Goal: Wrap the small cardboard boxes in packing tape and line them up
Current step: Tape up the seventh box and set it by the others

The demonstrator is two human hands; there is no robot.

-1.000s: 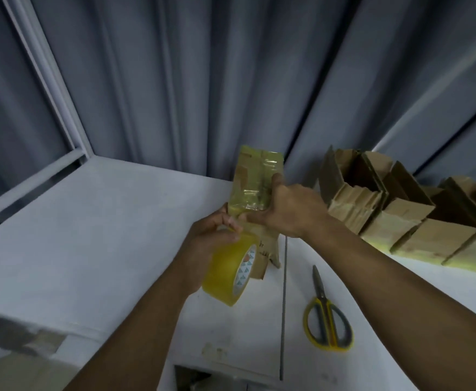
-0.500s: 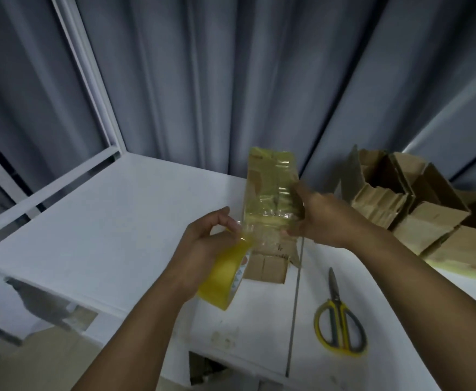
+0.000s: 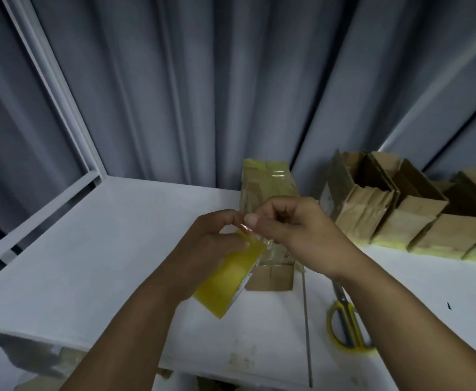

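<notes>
A small cardboard box (image 3: 268, 182), partly covered in glossy yellowish tape, stands on end on the white table (image 3: 104, 249), just behind my hands. My left hand (image 3: 211, 244) grips a yellow roll of packing tape (image 3: 228, 277) in front of the box. My right hand (image 3: 293, 230) pinches the strip of clear tape (image 3: 249, 228) where it leaves the roll, thumb and fingers closed on it. The box's lower part shows between my wrists, and neither hand holds the box.
A row of open cardboard boxes (image 3: 406, 210) lines the back right of the table against the grey curtain. Yellow-handled scissors (image 3: 347, 323) lie near my right forearm. A white metal frame (image 3: 56, 103) rises at the left. A seam (image 3: 306, 320) splits the tabletop.
My right hand left the side of the box and came to the tape between roll and box, pinching it. The left hand with the roll rose slightly. The box now stands unheld.
</notes>
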